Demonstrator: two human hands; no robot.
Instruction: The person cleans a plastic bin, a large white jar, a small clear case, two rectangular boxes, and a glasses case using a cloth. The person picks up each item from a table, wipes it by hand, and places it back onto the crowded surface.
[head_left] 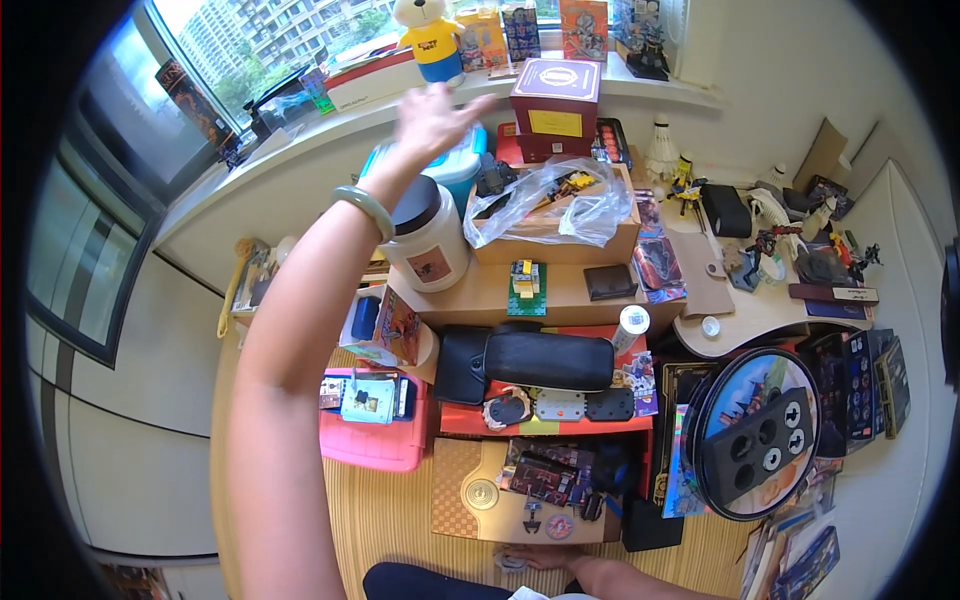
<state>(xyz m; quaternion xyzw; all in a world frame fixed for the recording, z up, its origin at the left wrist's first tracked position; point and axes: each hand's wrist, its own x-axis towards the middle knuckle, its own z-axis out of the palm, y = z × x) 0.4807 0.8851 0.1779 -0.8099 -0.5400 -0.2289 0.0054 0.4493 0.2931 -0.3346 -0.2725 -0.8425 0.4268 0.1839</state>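
Observation:
My left hand (pixel 430 125) is stretched far forward over the desk, just below the window sill, slightly smeared by motion. Its thumb stands away from the fingers and nothing shows in it. Near it, on the sill, sits a plush toy (pixel 435 45) in a yellow and blue outfit. Under the wrist are a blue-lidded box (pixel 462 160) and a white jar (pixel 432 250) with a dark lid. Low at the front edge, my right hand (pixel 545 557) rests with its fingers around a small crumpled pale thing (pixel 510 562), whose kind I cannot make out.
A maroon box (pixel 555 100) stands behind a carton (pixel 625 235) covered by a clear plastic bag (pixel 590 225). A black case (pixel 550 360) lies mid-desk. To its left is a pink bin (pixel 375 450); to the right, a round tin (pixel 700 440). Figures crowd the right-hand shelf (pixel 715 335).

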